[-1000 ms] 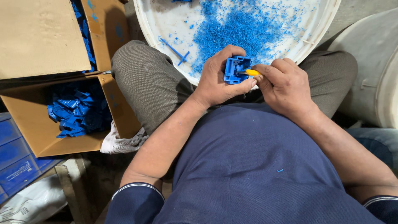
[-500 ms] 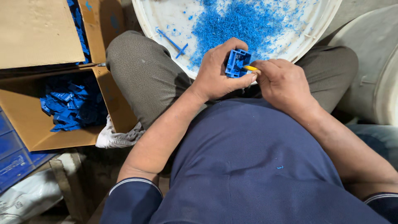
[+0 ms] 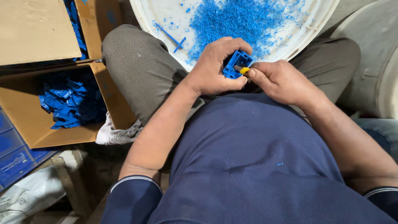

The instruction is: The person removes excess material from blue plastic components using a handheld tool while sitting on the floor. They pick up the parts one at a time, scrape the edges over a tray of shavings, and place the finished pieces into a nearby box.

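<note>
My left hand [image 3: 215, 68] clamps a blue plastic part [image 3: 237, 64] beside the white basin [image 3: 166, 25] full of shavings [image 3: 244, 20]; my right hand [image 3: 282, 81] pinches a yellow-handled tool [image 3: 243, 70] against it; more parts [image 3: 68, 105] wait boxed.

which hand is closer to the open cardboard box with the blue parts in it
Left. The left hand, holding a blue plastic part, is on the side of the cardboard box; the right hand is farther off, beyond the part.

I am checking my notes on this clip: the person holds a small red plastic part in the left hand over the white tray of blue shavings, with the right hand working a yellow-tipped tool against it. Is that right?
Not quite: the plastic part is blue, not red, as the head view shows. The rest stands: the left hand holds it over the white tray of blue shavings, and the right hand works a yellow-tipped tool against it.
</note>
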